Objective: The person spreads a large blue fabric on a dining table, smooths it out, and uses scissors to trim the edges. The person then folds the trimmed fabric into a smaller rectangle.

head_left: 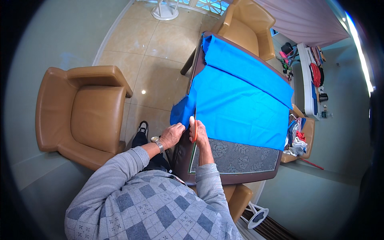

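Note:
A large sheet of bright blue fabric (240,108) lies over most of the table, with a folded layer along its far side. Its left edge hangs past the table's left side. My left hand (173,134), a watch at its wrist, pinches the lower corner of that overhanging part. Close beside it, my right hand (199,131) is closed round the orange handles of a pair of scissors (195,134). The blades point away from me along the fabric's left part; how far apart they stand is too small to tell.
The dark-rimmed table (256,176) has a grey floral top showing nearest me. Tan armchairs stand at the left (96,112) and the far end (244,32). Another chair at the right holds piled clothes (297,138). A white shelf (306,80) with garments is along the right wall.

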Tool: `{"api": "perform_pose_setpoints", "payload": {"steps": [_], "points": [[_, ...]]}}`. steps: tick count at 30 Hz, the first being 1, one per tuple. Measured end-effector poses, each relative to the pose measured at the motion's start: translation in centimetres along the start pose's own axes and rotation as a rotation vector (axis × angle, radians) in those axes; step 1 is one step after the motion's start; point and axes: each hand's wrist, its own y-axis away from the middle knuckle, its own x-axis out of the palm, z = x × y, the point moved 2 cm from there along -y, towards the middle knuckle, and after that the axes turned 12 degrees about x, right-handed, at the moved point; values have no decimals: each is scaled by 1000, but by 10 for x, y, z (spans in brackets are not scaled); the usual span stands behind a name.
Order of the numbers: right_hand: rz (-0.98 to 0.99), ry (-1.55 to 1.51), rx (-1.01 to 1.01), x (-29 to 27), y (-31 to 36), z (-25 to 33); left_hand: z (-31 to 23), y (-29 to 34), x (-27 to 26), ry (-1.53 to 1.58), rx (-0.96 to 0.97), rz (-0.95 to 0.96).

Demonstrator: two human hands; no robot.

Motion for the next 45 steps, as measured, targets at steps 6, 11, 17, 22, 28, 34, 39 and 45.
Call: {"api": "perform_pose_setpoints", "payload": {"steps": [6,11,17,22,28,34,39,45], "points": [[50,16,37,3,12,8,-1,3,-3,1,6,0],[48,-44,-4,1,1,12,0,3,-1,-4,19,-20],[25,33,11,2,-2,11,-1,2,-4,5,10,2],[100,-120,0,3,-3,13,-1,4,-4,6,10,2],[26,-69,9,3,-5,24,0,4,-3,9,11,4],[23,5,-9,3,-5,23,-1,5,-5,26,27,16],[38,-85,5,3,-7,34,1,6,-3,30,35,15],[-14,10,4,3,-10,35,2,5,-5,49,31,36]]}}
